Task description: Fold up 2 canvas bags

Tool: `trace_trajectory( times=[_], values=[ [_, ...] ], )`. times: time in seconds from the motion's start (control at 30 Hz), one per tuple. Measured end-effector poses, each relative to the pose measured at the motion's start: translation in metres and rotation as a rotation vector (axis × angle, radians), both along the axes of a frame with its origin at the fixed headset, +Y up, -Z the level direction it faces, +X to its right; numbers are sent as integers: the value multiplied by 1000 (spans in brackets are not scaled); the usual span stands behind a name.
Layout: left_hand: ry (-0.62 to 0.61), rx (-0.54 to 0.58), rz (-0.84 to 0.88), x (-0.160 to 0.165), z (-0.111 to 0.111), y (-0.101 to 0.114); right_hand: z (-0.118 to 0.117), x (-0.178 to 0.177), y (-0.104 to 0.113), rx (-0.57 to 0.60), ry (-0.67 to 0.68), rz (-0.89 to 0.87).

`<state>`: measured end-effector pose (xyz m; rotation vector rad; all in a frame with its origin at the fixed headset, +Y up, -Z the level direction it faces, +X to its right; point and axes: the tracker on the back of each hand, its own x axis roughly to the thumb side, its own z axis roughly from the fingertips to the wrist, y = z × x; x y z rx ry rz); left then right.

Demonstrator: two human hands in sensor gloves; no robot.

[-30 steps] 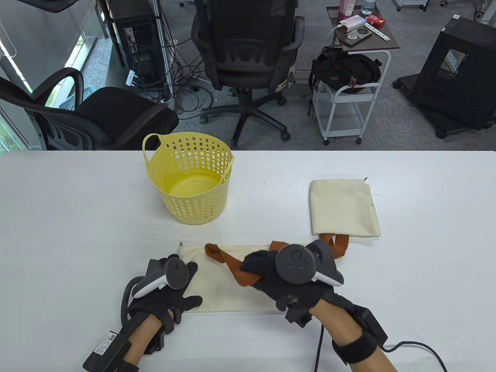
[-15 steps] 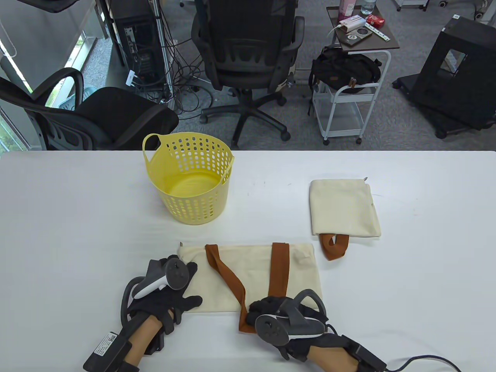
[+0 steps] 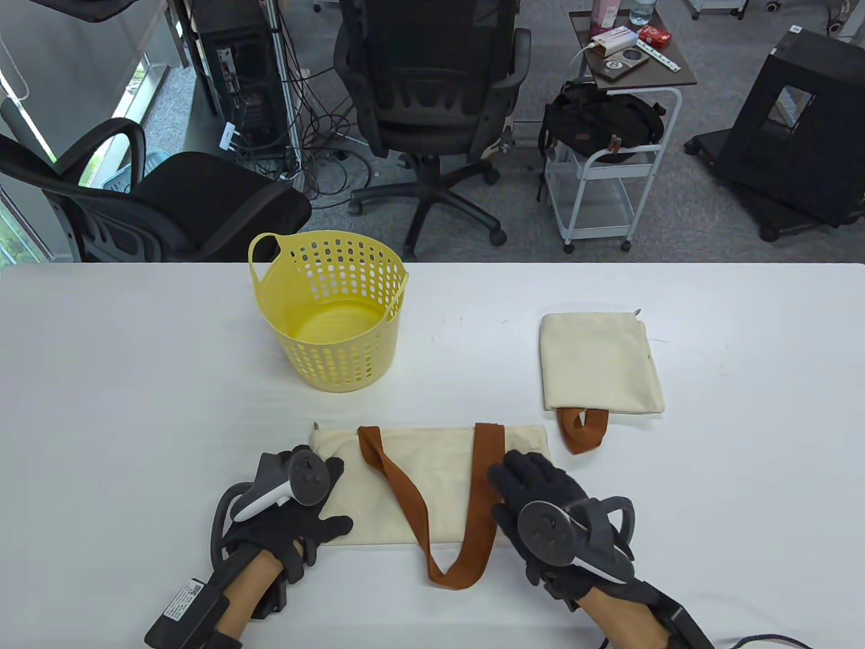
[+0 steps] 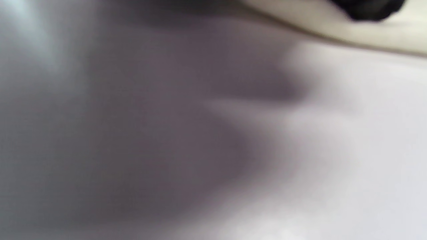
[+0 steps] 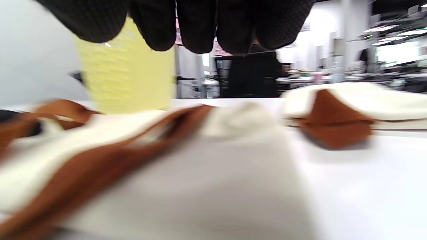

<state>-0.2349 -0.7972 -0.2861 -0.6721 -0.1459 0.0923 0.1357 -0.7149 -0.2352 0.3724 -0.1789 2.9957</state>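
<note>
**Near bag flat, both hands on it**

Landmark: yellow basket (image 3: 332,318). Your near canvas bag (image 3: 432,483) lay flat on the white table (image 3: 101,405), toward you from the basket. Its brown strap (image 3: 459,534) looped off the bag's near edge onto the table. Your left hand (image 3: 290,503) rested flat on the bag's left end, fingers spread. Your right hand (image 3: 551,517) lay palm down on the right end, just beside the strap, fingers extended and gripping nothing. The second canvas bag (image 3: 600,364) sat folded to the right of the basket, its brown handle (image 3: 582,430) poking out toward you.
</note>
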Motion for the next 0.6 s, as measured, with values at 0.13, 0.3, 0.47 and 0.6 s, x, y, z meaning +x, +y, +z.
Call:
trace_trajectory(
  times=[0.13, 0.3, 0.47, 0.6],
  values=[
    [-1, -3, 2, 0, 0, 0, -19, 15, -25, -134, -90, 74],
    [1, 84, 12, -1, 2, 4, -30, 16, -51, -317, -107, 125],
    [138, 132, 61, -10, 1, 13, -30, 10, -62, -340, -135, 174],
    [225, -5, -32, -16, 1, 4, -30, 9, -64, -356, -136, 163]
  ],
)
